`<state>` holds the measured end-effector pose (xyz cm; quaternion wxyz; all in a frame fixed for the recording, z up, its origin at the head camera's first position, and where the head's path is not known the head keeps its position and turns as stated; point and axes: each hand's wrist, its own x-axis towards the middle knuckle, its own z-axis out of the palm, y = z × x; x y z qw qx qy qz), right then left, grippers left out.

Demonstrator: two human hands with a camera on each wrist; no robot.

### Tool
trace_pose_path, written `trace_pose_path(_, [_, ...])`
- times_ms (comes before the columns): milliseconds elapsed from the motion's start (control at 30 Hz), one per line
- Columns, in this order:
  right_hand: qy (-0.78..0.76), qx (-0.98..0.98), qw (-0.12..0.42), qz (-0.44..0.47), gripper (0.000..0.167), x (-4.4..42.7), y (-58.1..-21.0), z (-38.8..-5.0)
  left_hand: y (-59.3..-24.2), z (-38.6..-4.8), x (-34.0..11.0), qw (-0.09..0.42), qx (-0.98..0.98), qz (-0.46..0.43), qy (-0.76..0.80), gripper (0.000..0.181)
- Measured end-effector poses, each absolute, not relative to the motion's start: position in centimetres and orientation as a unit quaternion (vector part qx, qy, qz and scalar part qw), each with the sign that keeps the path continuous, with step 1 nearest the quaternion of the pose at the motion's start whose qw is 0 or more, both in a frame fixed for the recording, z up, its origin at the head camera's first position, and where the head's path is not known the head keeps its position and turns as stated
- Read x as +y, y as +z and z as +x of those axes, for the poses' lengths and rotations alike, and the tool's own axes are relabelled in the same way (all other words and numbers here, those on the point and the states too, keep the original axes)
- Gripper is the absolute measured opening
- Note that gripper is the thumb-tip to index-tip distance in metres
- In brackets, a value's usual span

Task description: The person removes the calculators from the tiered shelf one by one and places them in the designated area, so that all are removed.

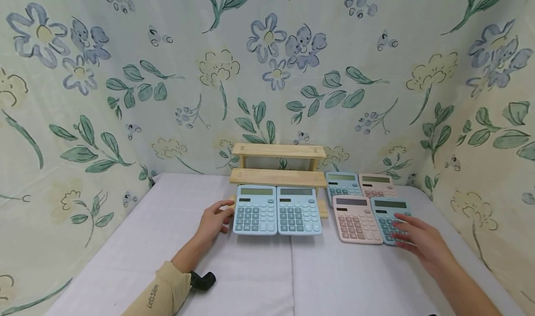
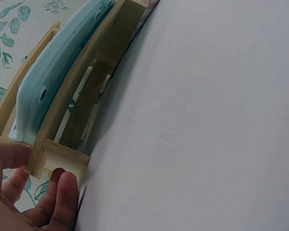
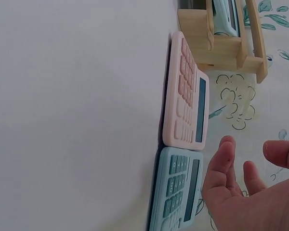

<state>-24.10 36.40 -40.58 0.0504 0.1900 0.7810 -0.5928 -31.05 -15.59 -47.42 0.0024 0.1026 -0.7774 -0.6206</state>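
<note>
Two blue calculators [image 1: 255, 210] [image 1: 298, 211] stand side by side, tilted back, on the lowest tier of a wooden rack [image 1: 277, 177]. At the rack's left end is my left hand [image 1: 213, 221], fingers slightly bent. In the left wrist view that hand [image 2: 36, 192] has a fingertip at the end of the wooden rack [image 2: 70, 103], beside a blue calculator [image 2: 53, 72]; contact is hard to tell. My right hand [image 1: 426, 244] is over the right edge of a blue calculator [image 1: 388, 218]. The right wrist view shows this hand [image 3: 255, 192] with fingers spread, holding nothing.
Right of the rack, a pink calculator [image 1: 357, 219] lies against the blue one near my right hand. Behind them are another blue calculator [image 1: 342, 183] and another pink one [image 1: 377, 185]. A white cloth [image 1: 251, 274] covers the table, and a flowered curtain [image 1: 267, 107] hangs behind and at both sides.
</note>
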Motion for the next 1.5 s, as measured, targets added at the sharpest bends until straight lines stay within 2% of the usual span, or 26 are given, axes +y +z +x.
trace_pose_path(667, [-0.593, 0.798, 0.060, 0.085, 0.061, 31.9, -39.7, -24.1, -47.4, -31.1, -15.6, 0.001, -0.774, 0.102, -0.624, 0.034])
trace_pose_path(1500, [-0.644, 0.754, 0.085, 0.096, 0.059, 26.7, -40.5, -25.0, -47.7, -31.2, -15.6, 0.002, -0.768, 0.104, -0.632, 0.034])
